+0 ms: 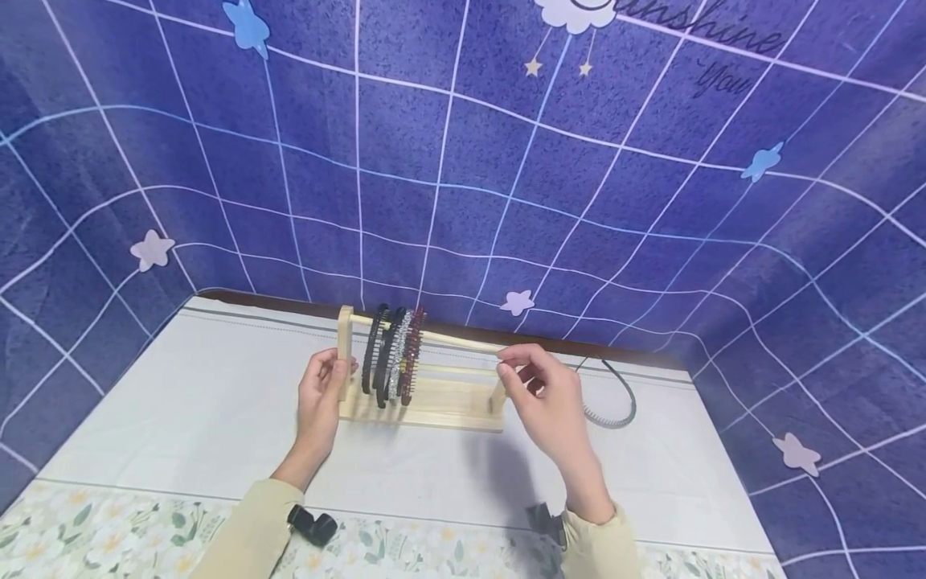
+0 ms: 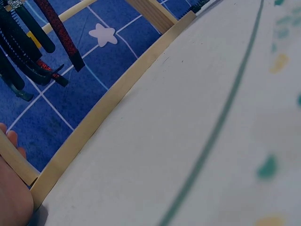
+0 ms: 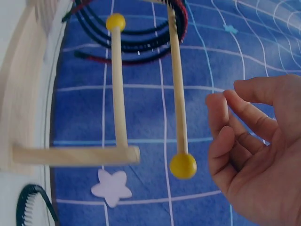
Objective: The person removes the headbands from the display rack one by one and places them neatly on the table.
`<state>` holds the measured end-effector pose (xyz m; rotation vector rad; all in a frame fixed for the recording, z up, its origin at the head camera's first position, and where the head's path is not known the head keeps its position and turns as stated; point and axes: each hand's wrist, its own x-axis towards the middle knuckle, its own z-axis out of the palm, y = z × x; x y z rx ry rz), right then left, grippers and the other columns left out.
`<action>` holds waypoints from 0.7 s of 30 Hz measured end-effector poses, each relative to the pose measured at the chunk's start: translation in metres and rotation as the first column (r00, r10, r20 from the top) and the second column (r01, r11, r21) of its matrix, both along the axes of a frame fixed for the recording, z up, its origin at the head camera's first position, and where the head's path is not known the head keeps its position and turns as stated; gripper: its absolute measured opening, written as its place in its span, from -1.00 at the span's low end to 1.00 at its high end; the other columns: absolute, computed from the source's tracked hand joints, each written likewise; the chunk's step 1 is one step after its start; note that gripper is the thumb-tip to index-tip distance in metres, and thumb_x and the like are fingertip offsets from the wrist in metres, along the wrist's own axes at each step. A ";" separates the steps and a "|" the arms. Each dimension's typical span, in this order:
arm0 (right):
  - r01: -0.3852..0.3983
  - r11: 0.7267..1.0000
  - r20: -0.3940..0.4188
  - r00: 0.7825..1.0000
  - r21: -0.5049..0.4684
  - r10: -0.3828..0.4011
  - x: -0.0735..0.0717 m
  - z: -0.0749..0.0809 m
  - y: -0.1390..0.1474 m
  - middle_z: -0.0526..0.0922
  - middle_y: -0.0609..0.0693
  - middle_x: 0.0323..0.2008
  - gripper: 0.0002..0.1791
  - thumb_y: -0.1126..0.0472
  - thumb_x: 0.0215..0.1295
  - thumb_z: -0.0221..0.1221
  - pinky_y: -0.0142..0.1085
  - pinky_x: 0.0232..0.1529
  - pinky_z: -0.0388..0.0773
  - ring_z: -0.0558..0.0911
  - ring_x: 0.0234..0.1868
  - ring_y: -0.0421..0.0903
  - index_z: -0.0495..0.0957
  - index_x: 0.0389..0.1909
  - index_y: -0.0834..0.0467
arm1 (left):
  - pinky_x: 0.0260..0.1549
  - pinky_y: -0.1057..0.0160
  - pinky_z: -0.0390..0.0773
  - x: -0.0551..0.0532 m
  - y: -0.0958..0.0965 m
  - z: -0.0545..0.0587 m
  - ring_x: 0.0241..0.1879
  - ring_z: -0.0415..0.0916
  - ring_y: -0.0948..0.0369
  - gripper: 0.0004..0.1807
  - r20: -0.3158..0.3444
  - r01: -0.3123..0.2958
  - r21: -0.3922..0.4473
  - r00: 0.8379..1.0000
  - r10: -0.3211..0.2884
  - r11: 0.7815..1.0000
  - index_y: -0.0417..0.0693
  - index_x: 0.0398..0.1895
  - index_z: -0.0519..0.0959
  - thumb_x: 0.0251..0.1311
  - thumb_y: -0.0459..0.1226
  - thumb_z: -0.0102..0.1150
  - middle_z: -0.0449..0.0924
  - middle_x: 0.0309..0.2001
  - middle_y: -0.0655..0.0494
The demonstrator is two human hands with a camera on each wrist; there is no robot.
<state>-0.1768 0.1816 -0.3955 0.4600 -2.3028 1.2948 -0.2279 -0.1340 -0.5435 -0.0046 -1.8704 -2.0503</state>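
Observation:
A wooden headband stand [image 1: 452, 420] stands on the table with two horizontal rods. My left hand [image 1: 318, 398] grips its left upright post [image 1: 345, 346], thumb in front and fingers behind. Several toothed headbands hang toward the left end of the upper rod [image 1: 463, 342]: black [image 1: 371, 354], silver glittery and dark red [image 1: 414, 354]. Near that rod's right end is my right hand [image 1: 546, 402]. The right wrist view shows its fingers loosely bent, holding nothing, beside and apart from the rod's yellow ball tip [image 3: 183, 165].
A dark green toothed headband [image 1: 615, 421] lies on the white tablecloth [image 1: 217, 402] right of the stand. Behind the table hangs a blue grid-patterned curtain [image 1: 405, 217] with stars. Floral cloth [image 1: 405, 547] covers the front edge.

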 end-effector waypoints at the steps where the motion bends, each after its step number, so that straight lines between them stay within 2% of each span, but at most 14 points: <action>1: -0.008 1.000 0.010 1.000 -0.005 0.008 0.001 -0.001 -0.002 0.83 -0.09 -0.29 -0.87 0.36 0.46 0.43 -0.46 -0.43 0.59 0.69 -0.40 -0.22 0.81 -0.08 0.10 | 0.33 0.46 0.59 0.000 0.000 0.000 0.21 0.65 0.21 -0.67 -0.002 0.000 -0.001 1.000 0.000 1.000 -0.27 0.37 0.44 0.79 -0.23 -0.02 0.62 0.19 -0.20; 5: -0.031 0.999 0.042 0.999 -0.024 0.032 0.002 -0.005 -0.010 0.82 -0.10 -0.32 -0.87 0.35 0.45 0.43 -0.44 -0.44 0.62 0.69 -0.42 -0.22 0.81 -0.08 0.10 | 0.34 0.44 0.59 0.000 0.001 -0.001 0.21 0.64 0.22 -0.68 0.001 0.004 -0.012 1.000 -0.004 1.000 -0.26 0.37 0.44 0.80 -0.24 -0.04 0.60 0.20 -0.25; 13: -0.061 0.998 0.064 0.996 -0.024 0.062 0.007 -0.010 -0.034 0.81 -0.08 -0.29 -0.86 0.35 0.42 0.45 -0.41 -0.42 0.64 0.65 -0.45 -0.22 0.80 -0.06 0.16 | 0.33 0.45 0.60 0.000 0.000 0.001 0.18 0.64 0.29 -0.71 0.004 -0.001 -0.010 1.000 0.001 1.000 -0.20 0.34 0.45 0.80 -0.22 -0.03 0.61 0.17 -0.17; 21: -0.088 0.995 0.112 0.989 -0.036 0.092 0.009 -0.013 -0.051 0.82 -0.13 -0.30 -0.88 0.30 0.42 0.48 -0.40 -0.37 0.63 0.64 -0.44 -0.25 0.79 -0.11 0.05 | 0.32 0.43 0.61 0.001 -0.002 0.002 0.19 0.64 0.25 -0.67 0.007 0.004 -0.016 1.000 -0.004 1.000 -0.24 0.36 0.45 0.81 -0.19 -0.05 0.61 0.19 -0.23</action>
